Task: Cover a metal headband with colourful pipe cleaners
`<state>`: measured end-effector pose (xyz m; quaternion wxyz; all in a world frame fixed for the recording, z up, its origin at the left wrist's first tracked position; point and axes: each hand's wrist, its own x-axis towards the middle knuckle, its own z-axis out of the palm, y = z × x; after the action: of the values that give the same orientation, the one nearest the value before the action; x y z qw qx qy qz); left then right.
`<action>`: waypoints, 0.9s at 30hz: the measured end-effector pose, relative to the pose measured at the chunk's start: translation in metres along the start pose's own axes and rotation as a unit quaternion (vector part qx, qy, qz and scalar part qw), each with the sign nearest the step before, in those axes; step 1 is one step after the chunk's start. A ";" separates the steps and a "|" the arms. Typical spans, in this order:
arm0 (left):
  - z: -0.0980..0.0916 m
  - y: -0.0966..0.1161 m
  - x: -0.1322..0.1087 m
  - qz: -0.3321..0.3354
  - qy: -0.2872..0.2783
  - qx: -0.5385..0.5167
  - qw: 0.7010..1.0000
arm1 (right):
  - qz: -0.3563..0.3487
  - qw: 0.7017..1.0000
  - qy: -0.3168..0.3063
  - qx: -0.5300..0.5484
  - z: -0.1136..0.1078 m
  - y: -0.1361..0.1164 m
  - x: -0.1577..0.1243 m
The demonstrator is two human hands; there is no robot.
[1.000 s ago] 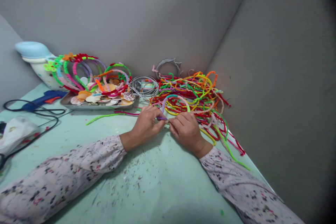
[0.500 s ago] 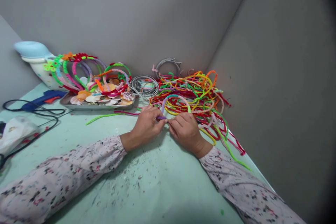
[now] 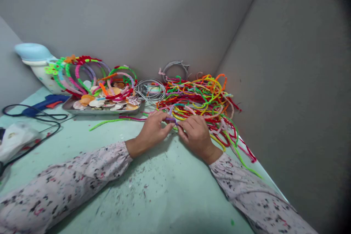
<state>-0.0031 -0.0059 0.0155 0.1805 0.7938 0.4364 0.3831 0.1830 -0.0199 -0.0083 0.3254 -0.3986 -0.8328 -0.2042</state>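
Note:
Both hands meet over the middle of the table, pinching a purple pipe cleaner (image 3: pixel 171 119). My left hand (image 3: pixel 153 128) is closed on it, with thumb and index finger pressed together. From the right, my right hand (image 3: pixel 195 135) pinches the purple end close to my left fingertips. A curved band wrapped in purple, teal and pink (image 3: pixel 179 105) arches up behind the fingers and seems joined to the purple piece. Its lower part is hidden by my hands. Directly behind lies a tangled heap of coloured pipe cleaners (image 3: pixel 203 93).
A metal tray (image 3: pixel 101 112) holds shells, with several wrapped hoops (image 3: pixel 79 69) on and behind it. Coils of grey wire (image 3: pixel 150 91) lie between tray and heap. At left are a blue glue gun (image 3: pixel 45 104), its black cord (image 3: pixel 59 126) and a white-and-blue container (image 3: pixel 41 67). Grey walls enclose the table.
The arched band has dropped lower and tilted behind my hands. More of the purple pipe cleaner shows between the fingertips, bent downward at its end. Both forearms stay almost in place.

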 end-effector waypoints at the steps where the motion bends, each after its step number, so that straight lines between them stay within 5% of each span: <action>1: 0.000 0.000 0.000 -0.004 0.002 0.000 1.000 | 0.002 1.000 -0.003 0.009 -0.001 0.000 0.000; 14: 0.003 -0.002 -0.001 -0.014 -0.006 -0.012 1.000 | 0.011 0.998 -0.022 0.053 0.000 -0.003 0.000; 27: 0.006 -0.001 -0.001 -0.099 -0.027 -0.067 0.992 | -0.041 0.999 -0.021 0.016 0.002 -0.004 -0.003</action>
<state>0.0008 -0.0059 0.0101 0.2825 0.7428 0.4815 0.3697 0.1803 -0.0229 -0.0118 0.3058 -0.3633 -0.8580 -0.1958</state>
